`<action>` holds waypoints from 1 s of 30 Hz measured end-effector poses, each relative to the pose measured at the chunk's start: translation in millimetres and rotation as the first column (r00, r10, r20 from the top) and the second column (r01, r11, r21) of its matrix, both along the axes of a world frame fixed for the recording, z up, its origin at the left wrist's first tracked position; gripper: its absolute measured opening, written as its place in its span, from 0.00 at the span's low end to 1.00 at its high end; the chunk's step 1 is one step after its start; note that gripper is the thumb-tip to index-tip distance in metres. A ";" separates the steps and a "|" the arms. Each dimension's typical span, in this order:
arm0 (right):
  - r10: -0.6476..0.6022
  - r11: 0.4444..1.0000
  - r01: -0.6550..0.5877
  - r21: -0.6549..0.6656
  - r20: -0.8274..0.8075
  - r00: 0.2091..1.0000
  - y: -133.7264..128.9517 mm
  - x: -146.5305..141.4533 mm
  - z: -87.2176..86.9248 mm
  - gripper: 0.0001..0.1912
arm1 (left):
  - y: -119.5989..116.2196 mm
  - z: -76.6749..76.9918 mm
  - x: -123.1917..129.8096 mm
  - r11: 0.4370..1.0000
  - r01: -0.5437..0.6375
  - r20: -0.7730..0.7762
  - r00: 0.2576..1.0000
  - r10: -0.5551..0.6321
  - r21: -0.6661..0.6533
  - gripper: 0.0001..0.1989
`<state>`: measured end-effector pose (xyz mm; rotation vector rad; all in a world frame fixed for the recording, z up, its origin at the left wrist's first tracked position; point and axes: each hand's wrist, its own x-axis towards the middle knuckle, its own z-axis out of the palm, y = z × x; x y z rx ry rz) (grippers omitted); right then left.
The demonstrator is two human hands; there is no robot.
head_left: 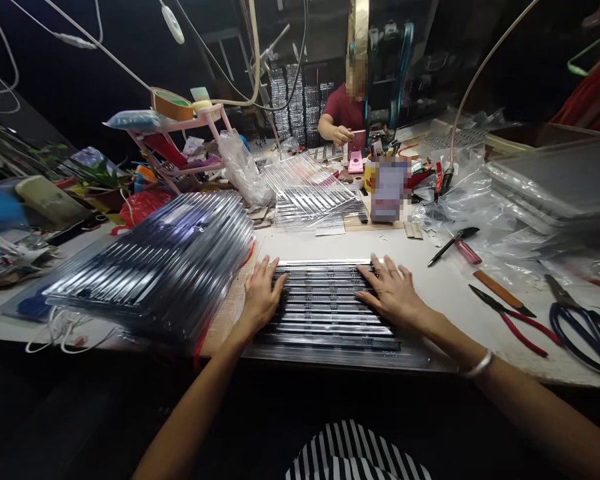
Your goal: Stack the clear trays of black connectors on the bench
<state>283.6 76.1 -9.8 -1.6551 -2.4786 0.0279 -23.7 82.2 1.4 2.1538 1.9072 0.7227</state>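
Note:
In front of me a ridged plastic tray with rows of dark strip-like parts lies flat near the table's front edge. My left hand rests on its left edge, fingers stretched out. On the opposite edge lies my right hand, its fingers spread across the upper right corner. Neither hand is closed around anything. To the left, a tall stack of similar ridged trays leans beside my left hand. Small print on the parts is too fine to read.
Right of me lie red-handled pliers, large scissors and an orange-handled blade. Clear ridged trays sit further back. A pink rack holds a tape roll. Across the table sits a person in a red shirt.

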 end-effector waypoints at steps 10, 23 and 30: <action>-0.081 0.993 0.101 0.063 -0.265 0.961 -45.9 25.3 -26.5 0.32 | -34.8 1.2 -13.2 0.998 0.014 0.083 0.996 -0.009 -0.061 0.25; -0.125 0.983 0.151 0.102 -0.223 0.967 -46.9 22.3 -23.4 0.28 | -13.8 3.7 12.2 0.967 0.191 -0.420 0.874 -0.246 -0.168 0.26; -0.132 0.984 0.157 0.083 -0.248 0.960 -47.3 22.4 -22.7 0.29 | -5.2 7.5 9.9 0.958 0.223 -0.321 0.907 -0.272 -0.180 0.34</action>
